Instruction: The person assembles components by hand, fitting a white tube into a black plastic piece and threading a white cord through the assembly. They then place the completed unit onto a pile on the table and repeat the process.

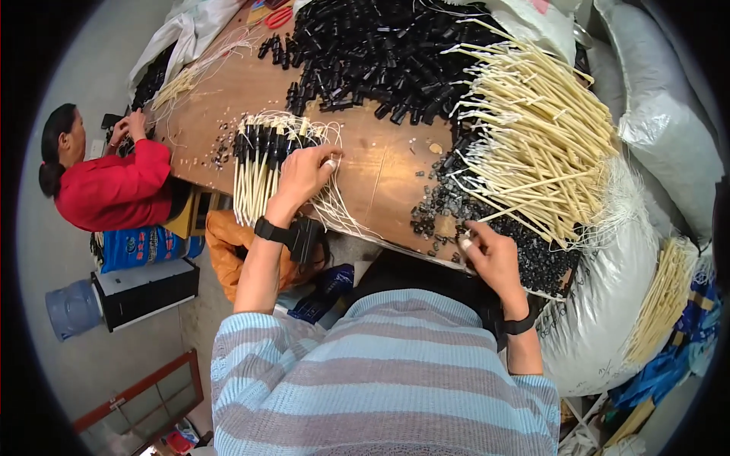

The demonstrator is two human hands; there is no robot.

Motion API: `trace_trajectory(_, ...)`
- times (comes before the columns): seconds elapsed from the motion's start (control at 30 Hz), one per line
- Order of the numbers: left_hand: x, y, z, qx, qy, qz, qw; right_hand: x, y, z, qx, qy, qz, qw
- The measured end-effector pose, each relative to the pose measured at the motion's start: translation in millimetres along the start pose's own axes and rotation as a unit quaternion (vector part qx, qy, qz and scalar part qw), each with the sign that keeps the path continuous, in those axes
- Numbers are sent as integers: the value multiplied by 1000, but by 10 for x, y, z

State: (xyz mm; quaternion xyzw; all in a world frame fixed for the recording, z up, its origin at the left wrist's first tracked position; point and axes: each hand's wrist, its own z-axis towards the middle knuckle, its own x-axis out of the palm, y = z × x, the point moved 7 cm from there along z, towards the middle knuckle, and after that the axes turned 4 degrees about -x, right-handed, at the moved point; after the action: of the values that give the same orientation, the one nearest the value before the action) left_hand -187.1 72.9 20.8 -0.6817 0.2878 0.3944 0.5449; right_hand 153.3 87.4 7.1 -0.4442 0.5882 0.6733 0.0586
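Observation:
My left hand (304, 175) lies over the right end of a row of cream sticks fitted with black sleeve-like parts (262, 144). White strings loop from their tops. Its thumb and forefinger are closed near each other by the strings; what they pinch, if anything, I cannot make out. At the table's front edge, my right hand (493, 258) is curled with thumb and fingertips together, beside small dark plastic pieces (445, 194). Anything between those fingertips is too small to name. A big heap of cream sticks with white strings (540, 129) lies beyond it on the right.
Black plastic fittings (380, 49) cover the back of the wooden table (361, 163). Red-handled scissors (279, 17) lie at the far left. A person in red (114, 186) works at the left edge. Stuffed white sacks (608, 304) crowd the right side.

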Motion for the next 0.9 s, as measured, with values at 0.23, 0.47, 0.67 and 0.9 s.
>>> trace_trajectory(0.23, 694, -1601, -304, 330, 98, -154, 926, -491, -178, -127, -76, -188, -78, 976)
trace_trajectory(0.47, 1279, -2164, 159, 411, -9, -122, 904, -795, -326, -311, -35, -231, -82, 969)
trace_trajectory(0.67, 1114, -2205, 276, 394, 23, -112, 912, -918, -308, -262, -76, -242, -101, 962)
trace_trajectory(0.9, 1307, -2176, 275, 354, 36, -46, 933, -1223, -61, 153, -163, -299, -311, 887)
